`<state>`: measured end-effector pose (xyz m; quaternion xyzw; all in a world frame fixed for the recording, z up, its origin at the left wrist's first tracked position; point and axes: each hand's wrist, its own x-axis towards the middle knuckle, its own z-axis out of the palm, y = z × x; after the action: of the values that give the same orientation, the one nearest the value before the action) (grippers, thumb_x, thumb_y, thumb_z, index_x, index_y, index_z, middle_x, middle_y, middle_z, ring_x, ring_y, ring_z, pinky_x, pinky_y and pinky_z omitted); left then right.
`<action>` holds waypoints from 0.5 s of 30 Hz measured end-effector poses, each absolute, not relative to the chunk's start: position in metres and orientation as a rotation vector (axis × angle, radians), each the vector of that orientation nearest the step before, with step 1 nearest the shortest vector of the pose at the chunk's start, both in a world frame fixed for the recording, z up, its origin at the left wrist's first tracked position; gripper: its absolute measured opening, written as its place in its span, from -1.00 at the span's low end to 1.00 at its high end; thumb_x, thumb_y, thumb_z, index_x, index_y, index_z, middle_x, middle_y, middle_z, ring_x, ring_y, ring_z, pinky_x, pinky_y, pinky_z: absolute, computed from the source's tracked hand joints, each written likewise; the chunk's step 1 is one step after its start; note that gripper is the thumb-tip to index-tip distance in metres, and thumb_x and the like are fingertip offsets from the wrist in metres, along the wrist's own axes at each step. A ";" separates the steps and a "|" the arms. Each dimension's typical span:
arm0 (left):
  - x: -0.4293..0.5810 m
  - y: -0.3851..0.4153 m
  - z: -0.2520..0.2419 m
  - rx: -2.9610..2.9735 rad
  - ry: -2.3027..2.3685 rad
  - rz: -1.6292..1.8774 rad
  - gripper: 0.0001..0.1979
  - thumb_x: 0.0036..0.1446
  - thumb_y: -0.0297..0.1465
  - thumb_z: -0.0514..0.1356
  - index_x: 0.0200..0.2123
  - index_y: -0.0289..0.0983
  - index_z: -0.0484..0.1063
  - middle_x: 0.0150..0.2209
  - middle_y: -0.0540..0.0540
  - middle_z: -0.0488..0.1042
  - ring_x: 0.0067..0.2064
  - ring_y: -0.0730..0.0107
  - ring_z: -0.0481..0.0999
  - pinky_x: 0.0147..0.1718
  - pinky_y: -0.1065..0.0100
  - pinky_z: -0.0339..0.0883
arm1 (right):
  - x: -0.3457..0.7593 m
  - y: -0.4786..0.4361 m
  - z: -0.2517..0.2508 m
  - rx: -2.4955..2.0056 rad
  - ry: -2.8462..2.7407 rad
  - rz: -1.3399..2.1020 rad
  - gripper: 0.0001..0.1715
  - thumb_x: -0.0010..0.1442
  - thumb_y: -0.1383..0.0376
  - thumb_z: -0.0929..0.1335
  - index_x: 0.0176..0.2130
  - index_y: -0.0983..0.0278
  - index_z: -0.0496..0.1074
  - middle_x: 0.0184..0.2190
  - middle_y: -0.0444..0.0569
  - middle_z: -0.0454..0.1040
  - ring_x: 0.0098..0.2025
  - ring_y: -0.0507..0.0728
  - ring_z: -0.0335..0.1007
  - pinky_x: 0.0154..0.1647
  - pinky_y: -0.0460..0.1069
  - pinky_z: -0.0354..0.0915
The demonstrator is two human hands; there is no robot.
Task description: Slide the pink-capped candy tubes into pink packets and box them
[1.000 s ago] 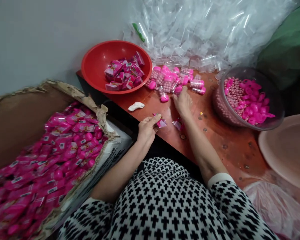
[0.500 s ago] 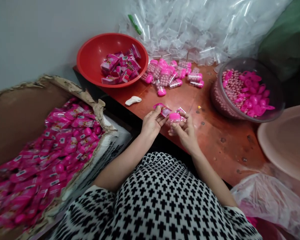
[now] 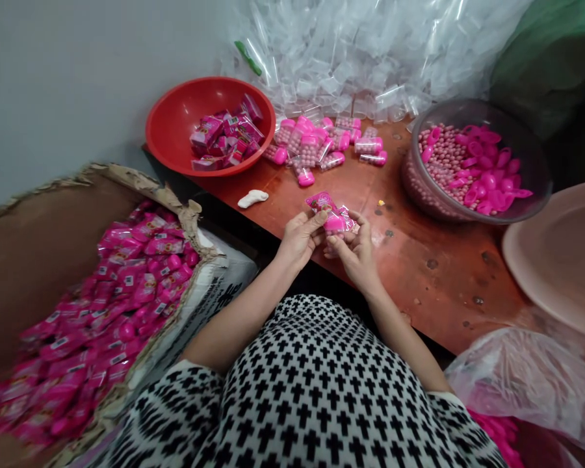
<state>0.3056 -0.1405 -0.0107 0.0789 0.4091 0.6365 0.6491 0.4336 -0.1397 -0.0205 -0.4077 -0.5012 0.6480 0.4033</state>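
Above the front edge of the red-brown table, my left hand (image 3: 299,239) pinches a pink printed packet (image 3: 320,201). Facing it, my right hand (image 3: 359,252) grips a pink-capped jar (image 3: 335,224) of pale pink beads, its lower part behind the fingers. The packet rests against the jar's cap, and a bit of shiny wrapper shows beside my right fingertips. Past both hands lies a heap of similar capped jars (image 3: 308,148). A small white object (image 3: 253,198) lies on the table to the left of my hands.
A red bowl (image 3: 163,130) holds pink packets. At the right stand a dark translucent bowl (image 3: 419,195) of beads and pink spoons, a pale round tray (image 3: 560,253) and a plastic bag (image 3: 521,370). Clear containers (image 3: 331,58) pile up behind. A torn carton (image 3: 43,240) holds many packets.
The packet in my left hand has come over to the jar and now overlaps its cap. My hands are closer together. The whole view has shifted slightly.
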 end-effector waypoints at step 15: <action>0.293 -0.127 -0.015 0.510 0.987 1.238 -0.68 -0.23 -0.27 0.49 -0.55 -0.41 0.53 -0.53 -0.12 0.53 -0.52 0.44 0.48 -0.47 0.39 0.38 | 0.436 -0.127 -0.026 -0.972 -1.146 1.797 0.01 0.03 0.11 0.49 0.26 0.06 -0.09 -0.46 -0.29 0.50 -0.54 0.03 0.46 -0.47 -0.03 0.49</action>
<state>0.2930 -0.1266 -0.0152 0.2265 0.4385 0.5502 0.6735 0.4363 -0.1268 -0.0263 -0.3822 -0.4505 0.7068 0.3891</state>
